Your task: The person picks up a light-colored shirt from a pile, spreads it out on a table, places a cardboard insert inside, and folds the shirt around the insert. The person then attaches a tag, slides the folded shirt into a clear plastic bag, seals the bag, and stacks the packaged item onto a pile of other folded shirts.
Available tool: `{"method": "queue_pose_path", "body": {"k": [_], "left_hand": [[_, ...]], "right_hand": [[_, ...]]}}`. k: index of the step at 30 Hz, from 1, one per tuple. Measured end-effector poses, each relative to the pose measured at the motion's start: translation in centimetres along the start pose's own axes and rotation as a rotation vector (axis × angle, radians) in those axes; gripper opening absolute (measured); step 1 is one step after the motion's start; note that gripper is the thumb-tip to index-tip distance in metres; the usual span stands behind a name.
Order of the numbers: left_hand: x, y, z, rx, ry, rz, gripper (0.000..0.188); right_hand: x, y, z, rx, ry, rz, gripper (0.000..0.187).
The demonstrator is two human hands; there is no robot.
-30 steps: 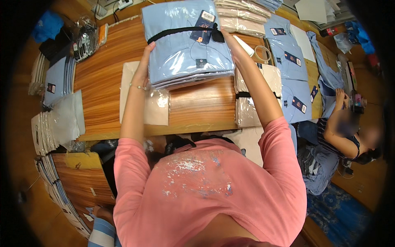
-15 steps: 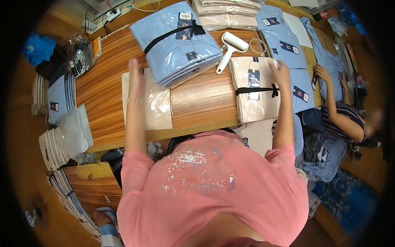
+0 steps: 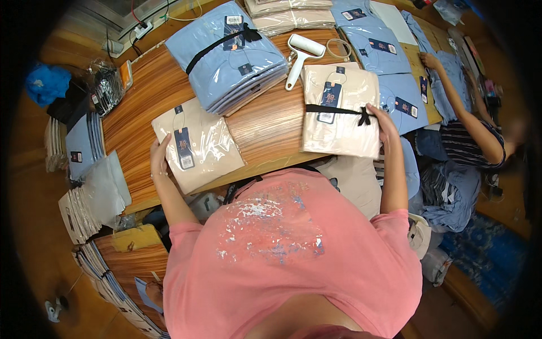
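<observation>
On the left of the table lies a flat beige folded garment in a clear bag point(image 3: 212, 150) with a dark blue tag, turned at a slant. My left hand point(image 3: 160, 157) grips its left edge. To the right is a thicker bundle of bagged beige garments point(image 3: 344, 135), tied around with a black band knotted in a bow. My right hand point(image 3: 385, 125) is closed around the bundle's right edge, fingertips by the bow; some of those fingers are hidden. Between and behind the two lies a white lint roller point(image 3: 304, 53).
A tall stack of bagged blue garments point(image 3: 228, 68) tied with black stands at the back, beside beige bagged stacks point(image 3: 291, 20). Blue tagged garments point(image 3: 398, 90) overlap on the right, where a co-worker's arm point(image 3: 468, 116) reaches in. Bagged piles point(image 3: 84, 141) stand off the table's left end.
My left hand has come down to the left garment's edge, which is now turned with its tag showing. My right hand has slid down the bundle's right side. The whole view has shifted slightly.
</observation>
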State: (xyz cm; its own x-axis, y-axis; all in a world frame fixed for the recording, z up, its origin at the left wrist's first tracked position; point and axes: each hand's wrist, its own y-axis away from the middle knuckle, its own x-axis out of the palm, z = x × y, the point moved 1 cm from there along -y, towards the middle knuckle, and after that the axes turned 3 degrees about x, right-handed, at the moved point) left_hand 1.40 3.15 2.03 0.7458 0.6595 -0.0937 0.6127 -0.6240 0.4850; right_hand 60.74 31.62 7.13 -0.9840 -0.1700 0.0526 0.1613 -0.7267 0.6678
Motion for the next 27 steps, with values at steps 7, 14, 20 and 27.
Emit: {"method": "queue_pose_path", "body": {"k": [7,14,20,27], "left_hand": [[-4.0,4.8,-0.4,0.122,0.277,-0.143,0.044],[-8.8,9.3,-3.8,0.422,0.348,-0.333,0.051],[-7.9,16.8,-11.0,0.733,0.000,-0.626,0.047],[-12.4,27.2,-15.0,1.081,-0.339,-1.161,0.037]], "right_hand": [[6.5,6.8,-2.1,-0.178,-0.025,0.086,0.037],[12.5,16.7,3.7,-0.715,0.213,0.081,0.034],[18.9,20.6,5.6,-1.207,0.610,0.359,0.027],[34.4,16.7,3.0,-0.993,0.723,0.981,0.033]]}}
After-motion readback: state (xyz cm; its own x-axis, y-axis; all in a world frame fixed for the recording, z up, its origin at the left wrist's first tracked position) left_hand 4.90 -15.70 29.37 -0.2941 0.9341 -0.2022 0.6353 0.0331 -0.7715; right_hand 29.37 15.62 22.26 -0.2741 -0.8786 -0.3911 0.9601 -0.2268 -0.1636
